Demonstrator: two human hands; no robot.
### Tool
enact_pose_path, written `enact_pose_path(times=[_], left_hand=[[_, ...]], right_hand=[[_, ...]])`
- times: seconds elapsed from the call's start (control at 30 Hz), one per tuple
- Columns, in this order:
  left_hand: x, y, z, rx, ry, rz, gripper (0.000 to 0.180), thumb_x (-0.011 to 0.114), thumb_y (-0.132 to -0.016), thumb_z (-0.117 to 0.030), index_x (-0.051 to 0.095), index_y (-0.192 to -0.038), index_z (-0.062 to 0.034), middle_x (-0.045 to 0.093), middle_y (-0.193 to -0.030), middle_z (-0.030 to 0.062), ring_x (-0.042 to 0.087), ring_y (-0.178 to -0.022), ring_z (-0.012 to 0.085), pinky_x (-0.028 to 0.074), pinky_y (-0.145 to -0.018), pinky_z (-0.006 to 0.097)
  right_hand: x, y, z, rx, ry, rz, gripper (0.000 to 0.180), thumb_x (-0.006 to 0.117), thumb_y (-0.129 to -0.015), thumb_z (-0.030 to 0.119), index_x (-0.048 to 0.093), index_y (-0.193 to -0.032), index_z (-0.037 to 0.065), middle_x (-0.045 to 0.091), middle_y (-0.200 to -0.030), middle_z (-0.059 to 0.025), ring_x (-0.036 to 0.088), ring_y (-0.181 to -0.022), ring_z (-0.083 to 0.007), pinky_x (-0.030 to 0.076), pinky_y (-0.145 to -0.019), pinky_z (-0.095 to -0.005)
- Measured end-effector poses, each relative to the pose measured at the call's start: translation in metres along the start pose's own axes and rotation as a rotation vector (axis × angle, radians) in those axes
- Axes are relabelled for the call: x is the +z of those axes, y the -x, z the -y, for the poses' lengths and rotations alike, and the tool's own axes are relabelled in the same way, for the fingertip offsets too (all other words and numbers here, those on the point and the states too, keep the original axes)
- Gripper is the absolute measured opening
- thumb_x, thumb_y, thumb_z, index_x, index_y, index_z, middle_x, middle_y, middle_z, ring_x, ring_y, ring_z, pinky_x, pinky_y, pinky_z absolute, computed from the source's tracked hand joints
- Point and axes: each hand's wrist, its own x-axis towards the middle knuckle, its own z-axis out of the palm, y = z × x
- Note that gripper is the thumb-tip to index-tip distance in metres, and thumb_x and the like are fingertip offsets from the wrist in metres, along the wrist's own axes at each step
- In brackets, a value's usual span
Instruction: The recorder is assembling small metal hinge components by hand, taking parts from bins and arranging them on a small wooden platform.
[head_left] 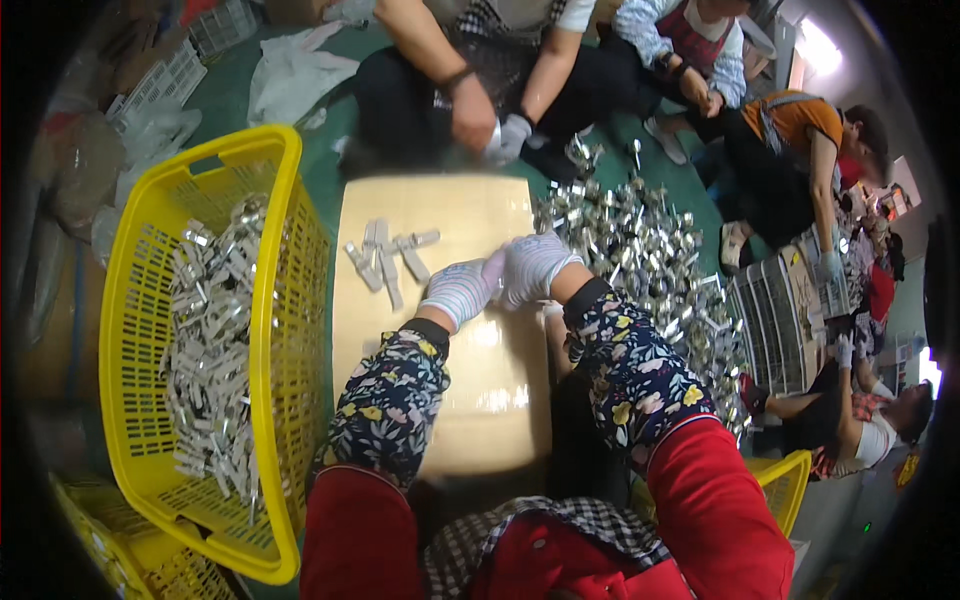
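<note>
Standing just left of the board (450, 205), a yellow basket (265, 300) holds many metal pieces (215, 350), its high walls presumably keeping them from spilling. On the board, several metal strips (388, 275) lie loosely grouped toward the far left, probably leaving the hands room. The left hand (458, 290) meets the right hand (535, 266) over the board, both in striped gloves, likely against sharp edges; from my place I cannot tell whether either grips anything. Farther right, a heap (660, 250) of shiny metal parts spreads beside the board, apparently for easy reach.
</note>
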Motion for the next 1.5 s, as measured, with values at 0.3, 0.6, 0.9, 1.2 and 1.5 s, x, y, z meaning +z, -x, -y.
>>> enact_pose_path(times=[0.3, 0.6, 0.9, 1.2, 1.5], left_hand=[[0.098, 0.155, -0.013, -0.016, 0.033, 0.099, 0.06, 0.015, -0.093, -0.047, 0.056, -0.108, -0.0048, 0.061, -0.101, 0.0199, 0.056, -0.096, 0.0356, 0.041, -0.087, 0.043], [0.127, 0.161, 0.013, -0.133, 0.05, 0.032, 0.035, 0.038, -0.086, -0.028, 0.051, -0.112, -0.0072, 0.061, -0.097, 0.0228, 0.057, -0.096, 0.0362, 0.043, -0.087, 0.043], [0.11, 0.176, 0.015, 0.1, 0.069, 0.005, 0.035, 0.056, -0.075, -0.022, 0.054, -0.101, 0.0016, 0.06, -0.099, 0.0194, 0.056, -0.098, 0.0336, 0.043, -0.087, 0.04], [0.083, 0.245, -0.024, 0.039, 0.873, 0.101, 0.036, 0.053, -0.088, -0.043, 0.052, -0.086, -0.0079, 0.049, -0.062, -0.0025, 0.041, -0.047, 0.0048, 0.032, -0.042, 0.018], [0.11, 0.278, -0.045, -0.011, 1.339, 0.057, 0.024, 0.052, -0.088, -0.037, 0.047, -0.084, -0.0132, 0.032, -0.055, -0.0035, 0.029, -0.043, 0.0068, 0.023, -0.036, 0.021]], right_hand=[[0.118, 0.14, 0.056, -0.168, -0.092, -0.182, 0.07, 0.071, -0.061, 0.042, 0.048, -0.114, 0.003, 0.06, -0.098, -0.0131, 0.059, -0.095, -0.029, 0.041, -0.085, -0.0385], [0.144, 0.159, 0.054, -0.246, -0.351, -0.317, 0.054, 0.055, -0.078, 0.052, 0.054, -0.111, 0.009, 0.06, -0.101, -0.0141, 0.054, -0.101, -0.0315, 0.035, -0.092, -0.0418], [0.138, 0.116, -0.002, -0.316, -1.228, -0.3, 0.061, 0.051, -0.084, 0.052, 0.052, -0.118, 0.0, 0.058, -0.111, -0.0123, 0.056, -0.103, -0.0233, 0.041, -0.092, -0.035], [0.196, 0.194, 0.023, -0.533, -2.172, -0.239, 0.08, 0.048, -0.079, 0.066, 0.039, -0.125, 0.001, 0.055, -0.108, -0.0139, 0.06, -0.087, -0.0222, 0.048, -0.08, -0.0316], [0.186, 0.244, 0.027, -0.437, -1.701, -0.251, 0.027, 0.066, -0.079, 0.02, 0.063, -0.092, -0.003, 0.064, -0.077, -0.0094, 0.062, -0.072, -0.0172, 0.049, -0.072, -0.0285]])
